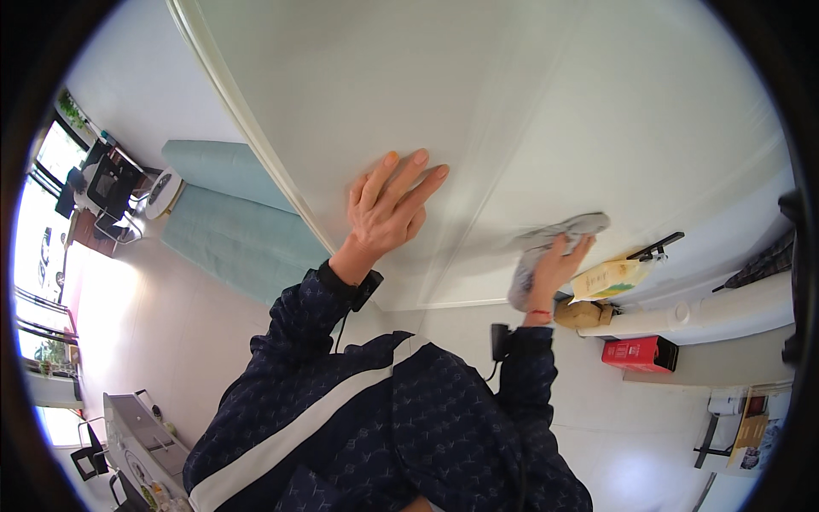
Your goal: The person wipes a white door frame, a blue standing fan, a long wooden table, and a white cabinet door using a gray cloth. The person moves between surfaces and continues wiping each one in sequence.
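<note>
A large pale, glossy panel [486, 115] with a light frame along its edge fills the upper part of the view. Against its surface, left of the middle, my left hand [389, 203] rests with its fingers spread and nothing in it. Further right, near the panel's lower edge, my right hand [555, 270] holds a grey cloth [579, 224] on the panel. The cloth is bunched and somewhat blurred, with part of it hanging beside the wrist.
Behind the panel's left edge stands a light blue sofa [237, 224]. To the right are a yellow bag [608, 279] hung on a black bracket, a white pipe [716, 304] and a red box [640, 354]. A person sits at a desk far left.
</note>
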Demonstrator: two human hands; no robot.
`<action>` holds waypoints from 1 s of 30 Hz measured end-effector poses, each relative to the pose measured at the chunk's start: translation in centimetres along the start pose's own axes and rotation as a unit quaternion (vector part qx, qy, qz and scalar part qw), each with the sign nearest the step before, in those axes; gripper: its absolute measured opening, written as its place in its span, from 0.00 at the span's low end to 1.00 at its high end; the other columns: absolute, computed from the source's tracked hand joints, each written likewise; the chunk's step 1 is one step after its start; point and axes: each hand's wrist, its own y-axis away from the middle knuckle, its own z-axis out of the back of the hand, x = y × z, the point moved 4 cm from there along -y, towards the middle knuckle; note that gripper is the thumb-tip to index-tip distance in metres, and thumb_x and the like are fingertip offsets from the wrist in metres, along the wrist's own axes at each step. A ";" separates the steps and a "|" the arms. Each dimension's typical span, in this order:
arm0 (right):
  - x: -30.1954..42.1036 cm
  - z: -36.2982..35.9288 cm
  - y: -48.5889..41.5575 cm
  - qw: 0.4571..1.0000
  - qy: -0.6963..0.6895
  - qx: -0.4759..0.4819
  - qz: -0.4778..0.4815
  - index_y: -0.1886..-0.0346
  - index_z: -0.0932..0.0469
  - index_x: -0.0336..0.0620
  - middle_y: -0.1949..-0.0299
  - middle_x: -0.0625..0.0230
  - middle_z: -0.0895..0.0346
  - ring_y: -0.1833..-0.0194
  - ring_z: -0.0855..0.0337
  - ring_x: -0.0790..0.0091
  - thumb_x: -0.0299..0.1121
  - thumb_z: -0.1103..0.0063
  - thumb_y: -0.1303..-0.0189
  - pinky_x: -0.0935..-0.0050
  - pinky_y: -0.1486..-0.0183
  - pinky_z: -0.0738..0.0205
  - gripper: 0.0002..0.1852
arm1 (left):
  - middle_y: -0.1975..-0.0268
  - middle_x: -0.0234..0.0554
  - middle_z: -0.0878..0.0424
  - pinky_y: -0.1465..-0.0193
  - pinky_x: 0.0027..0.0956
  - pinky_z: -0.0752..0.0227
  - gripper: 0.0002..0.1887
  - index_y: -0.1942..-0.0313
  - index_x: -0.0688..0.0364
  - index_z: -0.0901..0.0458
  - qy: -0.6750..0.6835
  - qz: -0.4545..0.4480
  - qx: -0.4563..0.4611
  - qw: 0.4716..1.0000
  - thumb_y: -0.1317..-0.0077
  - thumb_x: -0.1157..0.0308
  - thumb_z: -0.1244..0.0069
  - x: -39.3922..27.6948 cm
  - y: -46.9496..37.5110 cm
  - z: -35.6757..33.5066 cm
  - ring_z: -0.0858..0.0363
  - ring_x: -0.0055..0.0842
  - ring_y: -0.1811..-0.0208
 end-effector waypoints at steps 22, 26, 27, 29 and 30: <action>2.7 3.0 -5.2 0.997 -0.058 -0.021 0.051 0.25 0.35 0.29 0.19 0.40 0.48 0.21 0.44 0.39 0.37 0.43 0.29 0.53 0.21 0.47 0.33 | 0.26 0.23 0.27 0.37 0.31 0.36 0.30 0.44 0.30 0.09 -0.074 -0.007 -0.004 0.997 0.41 0.74 0.55 -0.3 0.2 -0.9 0.36 0.31 0.23; 6.8 0.9 0.3 0.981 -0.008 0.035 0.191 0.25 0.33 0.33 0.20 0.38 0.49 0.21 0.44 0.36 0.34 0.40 0.32 0.50 0.23 0.42 0.33 | 0.25 0.22 0.28 0.37 0.31 0.38 0.31 0.43 0.28 0.10 -0.093 -0.005 -0.012 0.996 0.40 0.73 0.55 -0.3 0.2 -1.1 0.38 0.31 0.22; 7.5 0.0 1.9 0.976 -0.024 0.058 0.206 0.25 0.33 0.35 0.20 0.38 0.48 0.23 0.41 0.36 0.33 0.38 0.34 0.50 0.25 0.38 0.34 | 0.24 0.22 0.29 0.38 0.31 0.38 0.31 0.42 0.28 0.11 -0.096 -0.006 -0.008 0.995 0.40 0.73 0.55 -0.3 0.3 -1.1 0.38 0.31 0.22; 8.5 -0.8 4.7 0.962 0.035 0.099 0.254 0.26 0.30 0.38 0.20 0.42 0.46 0.27 0.34 0.37 0.31 0.37 0.37 0.51 0.28 0.34 0.34 | 0.24 0.21 0.30 0.39 0.31 0.38 0.31 0.42 0.27 0.11 -0.102 -0.006 -0.006 0.995 0.39 0.73 0.56 -0.3 0.3 -1.2 0.38 0.30 0.22; 8.6 -0.6 5.0 0.957 0.056 0.116 0.260 0.26 0.29 0.40 0.20 0.44 0.45 0.30 0.31 0.38 0.30 0.36 0.38 0.51 0.30 0.32 0.34 | 0.24 0.21 0.30 0.39 0.31 0.38 0.31 0.42 0.27 0.11 -0.100 -0.007 -0.005 0.995 0.39 0.73 0.56 -0.3 0.3 -1.1 0.38 0.30 0.22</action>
